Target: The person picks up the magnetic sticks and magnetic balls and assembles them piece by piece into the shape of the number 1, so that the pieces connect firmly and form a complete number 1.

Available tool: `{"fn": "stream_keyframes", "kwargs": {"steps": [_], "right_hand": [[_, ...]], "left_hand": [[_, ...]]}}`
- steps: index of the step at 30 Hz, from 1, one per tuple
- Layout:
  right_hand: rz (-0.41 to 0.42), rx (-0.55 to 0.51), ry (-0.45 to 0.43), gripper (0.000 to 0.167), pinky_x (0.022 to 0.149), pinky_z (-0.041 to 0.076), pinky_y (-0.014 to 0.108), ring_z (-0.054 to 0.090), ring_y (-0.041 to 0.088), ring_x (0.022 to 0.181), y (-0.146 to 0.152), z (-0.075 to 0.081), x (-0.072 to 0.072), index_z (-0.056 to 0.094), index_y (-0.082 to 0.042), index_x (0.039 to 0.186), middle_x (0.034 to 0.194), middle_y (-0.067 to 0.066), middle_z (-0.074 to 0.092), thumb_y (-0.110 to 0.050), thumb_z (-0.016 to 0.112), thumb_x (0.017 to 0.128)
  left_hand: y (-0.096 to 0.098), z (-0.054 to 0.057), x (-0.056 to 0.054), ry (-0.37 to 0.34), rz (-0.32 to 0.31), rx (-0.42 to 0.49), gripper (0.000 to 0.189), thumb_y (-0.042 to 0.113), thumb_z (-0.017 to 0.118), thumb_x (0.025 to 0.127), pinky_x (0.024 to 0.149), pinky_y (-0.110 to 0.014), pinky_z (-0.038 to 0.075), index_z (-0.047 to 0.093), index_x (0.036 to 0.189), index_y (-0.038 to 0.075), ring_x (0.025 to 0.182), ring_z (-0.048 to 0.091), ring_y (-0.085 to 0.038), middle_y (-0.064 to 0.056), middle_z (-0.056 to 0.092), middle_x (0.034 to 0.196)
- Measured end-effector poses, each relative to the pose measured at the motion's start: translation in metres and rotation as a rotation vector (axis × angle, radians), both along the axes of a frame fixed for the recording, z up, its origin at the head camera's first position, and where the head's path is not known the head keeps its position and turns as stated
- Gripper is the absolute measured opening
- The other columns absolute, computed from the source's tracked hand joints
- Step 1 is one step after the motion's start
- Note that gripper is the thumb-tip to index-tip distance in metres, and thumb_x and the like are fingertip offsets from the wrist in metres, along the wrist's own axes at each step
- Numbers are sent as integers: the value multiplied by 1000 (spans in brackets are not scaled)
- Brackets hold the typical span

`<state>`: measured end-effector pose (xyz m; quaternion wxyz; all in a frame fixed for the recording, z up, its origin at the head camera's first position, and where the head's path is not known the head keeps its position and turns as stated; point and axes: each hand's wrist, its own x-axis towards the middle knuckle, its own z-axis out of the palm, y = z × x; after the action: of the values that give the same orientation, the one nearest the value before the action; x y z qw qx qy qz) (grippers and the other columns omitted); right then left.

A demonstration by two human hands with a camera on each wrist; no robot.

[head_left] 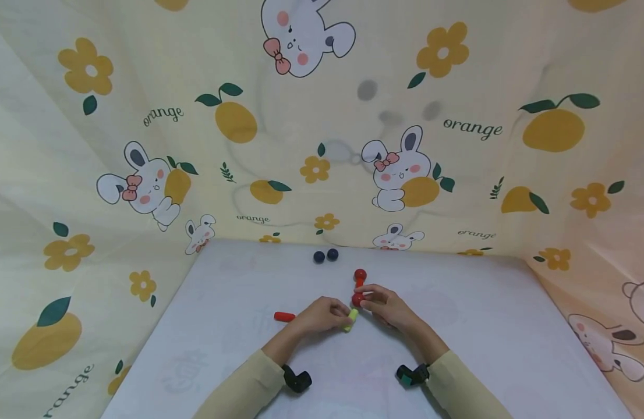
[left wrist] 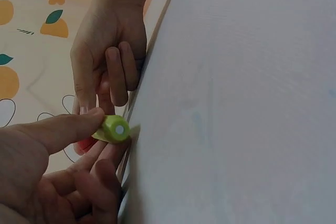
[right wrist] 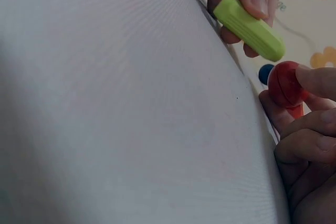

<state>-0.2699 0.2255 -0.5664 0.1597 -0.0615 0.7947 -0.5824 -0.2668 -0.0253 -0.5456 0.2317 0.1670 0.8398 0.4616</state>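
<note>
Between thumb and fingers, my left hand [head_left: 324, 315] pinches a yellow-green plastic rod [right wrist: 249, 29] with ridged sides. In the left wrist view a pale round spot shows on the end of that green rod [left wrist: 116, 128]. My right hand [head_left: 389, 306] grips the near red ball [right wrist: 286, 85] of a joined piece, two red balls with a red rod [head_left: 359, 283] between them. Its far red ball [head_left: 360, 274] points toward the back of the table. The green rod's upper end is close to the near ball; whether they touch I cannot tell.
Left of my left hand lies a loose red rod [head_left: 284, 316]. Two dark blue balls [head_left: 325, 256] sit near the back edge of the white table [head_left: 222, 355]. A patterned cloth [head_left: 280, 169] hangs behind and at the sides.
</note>
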Motion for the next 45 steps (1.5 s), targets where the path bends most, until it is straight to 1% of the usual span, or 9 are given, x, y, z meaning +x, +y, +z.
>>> {"fn": "stream_keyframes", "kwargs": {"steps": [4,13,19,21,26,29,35,38,45], "right_hand": [[13,-11,4,39,53,39,23,42,15,57,0,0,0,67,-22,143,134,15,66,-26,73,104],[6,2,6,40,51,39,23,41,15,54,0,1,1,67,-23,142,133,15,66,-27,74,103],[-1,1,8,39,52,38,23,41,15,55,-1,-1,1,68,-23,142,130,15,66,-27,74,103],[0,1,6,39,52,38,23,41,15,55,-1,-2,1,67,-24,142,130,14,66,-27,74,103],[0,15,22,38,53,39,23,42,15,56,-2,-2,1,68,-23,141,129,14,66,-26,74,104],[1,24,37,38,55,39,23,43,16,59,-2,-1,1,68,-22,141,128,13,67,-26,73,104],[2,23,35,39,56,40,24,44,15,61,0,0,1,68,-21,141,128,13,67,-27,74,104],[5,20,36,39,56,40,23,43,15,60,0,-1,0,67,-21,142,128,13,67,-27,74,104],[22,3,35,39,55,41,23,43,15,57,1,-2,-1,66,-20,142,130,14,67,-28,73,105]], "left_hand": [[4,0,1,-6,11,-15,25,30,83,96,83,-33,57,79,114,12,89,67,-14,4,78,100],[10,1,0,-6,39,-16,26,32,83,97,79,-32,54,81,112,12,86,65,-15,3,79,99],[13,-1,-3,-18,49,-20,28,35,83,96,84,-34,55,82,112,13,89,65,-14,5,78,99],[14,-2,-3,-19,51,-22,28,35,83,96,83,-34,54,82,112,13,90,65,-14,5,78,98],[15,-3,-3,-17,62,-23,26,35,83,96,77,-31,52,83,111,13,85,63,-14,5,77,95],[15,-1,-1,-17,66,-13,26,33,82,97,73,-29,50,83,111,11,81,62,-14,4,77,93],[17,1,-1,-12,60,-19,28,33,81,98,67,-26,45,82,112,9,71,58,-11,4,75,85],[17,-1,-2,-10,64,-28,29,34,81,98,68,-26,45,83,113,10,73,58,-12,5,76,86],[17,-3,-2,-1,81,-26,29,37,81,97,73,-29,47,83,111,11,84,59,-15,4,77,92]]}}
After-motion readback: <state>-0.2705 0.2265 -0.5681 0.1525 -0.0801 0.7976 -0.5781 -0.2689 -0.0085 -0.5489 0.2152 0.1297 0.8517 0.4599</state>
